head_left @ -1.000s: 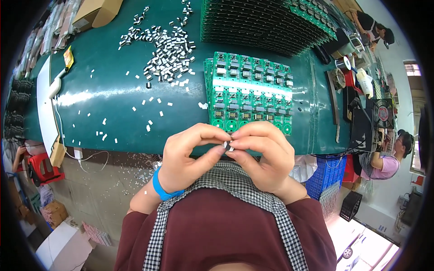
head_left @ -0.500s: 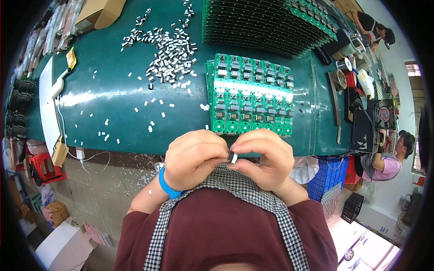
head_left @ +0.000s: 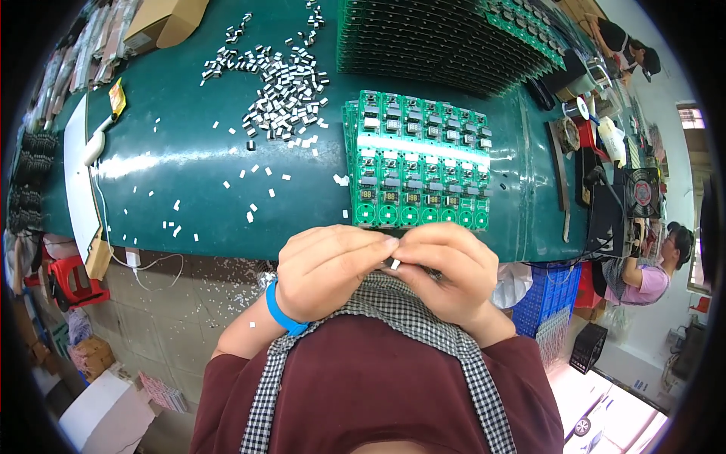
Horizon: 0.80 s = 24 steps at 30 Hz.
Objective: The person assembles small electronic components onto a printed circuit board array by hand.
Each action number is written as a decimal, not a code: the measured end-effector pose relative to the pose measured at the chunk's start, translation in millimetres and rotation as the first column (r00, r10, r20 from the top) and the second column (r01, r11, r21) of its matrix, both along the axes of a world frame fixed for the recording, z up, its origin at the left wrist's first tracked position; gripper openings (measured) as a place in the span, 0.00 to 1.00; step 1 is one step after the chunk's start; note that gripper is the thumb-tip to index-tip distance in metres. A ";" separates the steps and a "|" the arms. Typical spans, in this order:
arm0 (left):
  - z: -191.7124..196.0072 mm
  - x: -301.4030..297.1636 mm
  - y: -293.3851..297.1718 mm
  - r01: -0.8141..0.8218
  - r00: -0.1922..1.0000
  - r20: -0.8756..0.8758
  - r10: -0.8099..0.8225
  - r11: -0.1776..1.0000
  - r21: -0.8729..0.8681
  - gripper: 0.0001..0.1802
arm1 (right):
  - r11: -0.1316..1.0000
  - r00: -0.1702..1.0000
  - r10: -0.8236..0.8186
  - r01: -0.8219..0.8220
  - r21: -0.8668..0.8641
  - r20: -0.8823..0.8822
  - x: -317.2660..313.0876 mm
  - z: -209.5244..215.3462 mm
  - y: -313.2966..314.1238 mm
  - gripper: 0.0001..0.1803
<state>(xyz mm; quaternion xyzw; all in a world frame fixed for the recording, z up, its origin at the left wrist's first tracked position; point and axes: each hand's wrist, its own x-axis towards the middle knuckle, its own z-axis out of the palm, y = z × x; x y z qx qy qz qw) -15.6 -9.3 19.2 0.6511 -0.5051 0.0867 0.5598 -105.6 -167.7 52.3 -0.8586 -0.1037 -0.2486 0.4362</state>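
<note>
1. The right hand [head_left: 454, 265] has its thumb and fingertips pinched in a closed grip on a small black-and-white block [head_left: 395, 264], just on the near side of the green circuit-board panel [head_left: 412, 178].
2. The left hand [head_left: 321, 272] meets it there, also on the near side of the panel, fingers bent and tips at the block; whether its own grip bears on the block I cannot tell. A blue wristband [head_left: 284, 310] circles that wrist.
3. The panel lies flat on the green bench [head_left: 174, 129], with more board edges showing under its left side. Small digit displays sit in its row of parts nearer the hands, and a strip of glare crosses its middle.
4. Just left of the panel are scattered white pieces [head_left: 250, 217]; beyond them, to its far left, spreads a pile of black-and-white blocks [head_left: 287, 98].
5. Beyond the panel stands a large stack of boards [head_left: 446, 45].
6. Well left of the panel are a long white board [head_left: 78, 166], a yellow packet [head_left: 116, 98] and, farther back, a cardboard box [head_left: 162, 26].
7. Well right of the panel are a wire spool [head_left: 576, 110], a black fan [head_left: 643, 191] and a seated co-worker in pink [head_left: 645, 278].
</note>
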 end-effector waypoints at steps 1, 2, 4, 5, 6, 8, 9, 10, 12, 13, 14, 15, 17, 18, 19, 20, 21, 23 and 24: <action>1.6 -0.9 2.0 -0.012 1.000 0.005 0.012 1.000 -0.004 0.15 | 0.999 0.999 -0.036 0.036 -0.017 0.018 -2.3 -1.0 1.6 0.14; 2.3 -1.3 3.2 -0.024 1.000 0.011 0.024 1.000 -0.009 0.15 | 0.998 0.998 -0.054 0.056 -0.037 0.035 -2.8 -1.2 2.2 0.14; 0.5 -1.8 3.0 -0.034 0.999 0.003 0.034 0.999 -0.017 0.15 | 0.998 0.997 -0.055 0.056 -0.018 0.047 -2.6 -4.3 2.5 0.14; -0.3 -2.4 2.4 -0.044 0.999 -0.005 0.044 0.999 -0.028 0.15 | 0.998 0.997 -0.057 0.057 -0.001 0.059 -3.0 -5.9 2.0 0.14; -0.9 -3.3 1.7 -0.045 0.999 -0.005 0.045 0.999 -0.026 0.15 | 0.998 0.997 -0.056 0.056 0.000 0.059 -3.6 -7.4 1.1 0.14; -1.2 -4.8 0.3 -0.079 0.997 -0.004 0.079 0.996 -0.048 0.13 | 0.999 0.996 -0.035 0.036 -0.015 0.077 -4.0 -9.6 -1.5 0.14; -0.6 -5.7 -2.3 -0.085 0.996 -0.004 0.085 0.995 -0.046 0.13 | 0.999 0.997 -0.029 0.031 -0.013 0.077 -5.1 -8.6 -3.4 0.14; 0.4 -3.9 -2.8 -0.031 0.999 -0.043 0.029 0.998 -0.049 0.12 | 1.000 0.998 -0.027 0.027 0.013 0.064 -5.4 -7.3 -2.7 0.14; 1.6 3.2 -0.4 0.017 0.996 -0.083 -0.021 0.999 -0.049 0.10 | 0.998 0.998 -0.055 0.054 0.029 0.027 -8.5 -1.5 -6.0 0.13; 1.0 9.7 1.8 -0.043 0.999 0.014 0.043 0.999 -0.010 0.09 | 0.996 0.996 -0.093 0.093 0.016 0.004 -11.8 0.9 -11.1 0.13; -0.4 14.7 1.2 -0.100 0.989 0.107 0.098 0.995 0.017 0.08 | 0.981 0.981 -0.192 0.192 -0.017 0.011 -16.2 0.1 -22.9 0.12; -4.2 26.2 8.0 -0.248 0.968 0.066 0.244 0.966 0.076 0.06 | 0.944 0.946 -0.321 0.324 -0.061 0.044 -14.4 -2.3 -32.7 0.11; -32.2 62.4 23.9 -0.555 0.822 0.077 0.564 0.764 0.328 0.13 | 0.902 0.929 -0.370 0.360 -0.237 0.000 -10.9 8.2 -58.3 0.10; -44.5 79.7 32.7 -0.618 0.772 0.156 0.616 0.670 0.411 0.15 | 0.889 0.920 -0.392 0.377 -0.259 -0.005 -13.2 11.6 -64.8 0.10; -54.5 92.8 39.6 -0.680 0.712 0.249 0.657 0.556 0.477 0.17 | 0.892 0.934 -0.357 0.333 -0.305 -0.025 -11.9 12.1 -69.4 0.11; -64.7 100.2 45.9 -0.663 0.725 0.271 0.633 0.535 0.524 0.18 | 0.894 0.946 -0.321 0.286 -0.346 -0.048 -10.4 11.0 -71.2 0.12; -72.7 103.8 46.8 -0.646 0.737 0.294 0.608 0.509 0.568 0.18 | 0.887 0.942 -0.331 0.294 -0.357 -0.048 -10.8 11.1 -72.5 0.12; -76.4 107.1 40.8 -0.646 0.740 0.286 0.609 0.524 0.555 0.15 | 0.857 0.947 -0.320 0.272 -0.438 -0.037 -11.8 10.6 -71.2 0.11; -81.8 111.5 41.7 -0.604 0.755 0.219 0.618 0.526 0.599 0.13 | 0.845 0.951 -0.308 0.264 -0.465 -0.020 -11.6 10.1 -72.1 0.11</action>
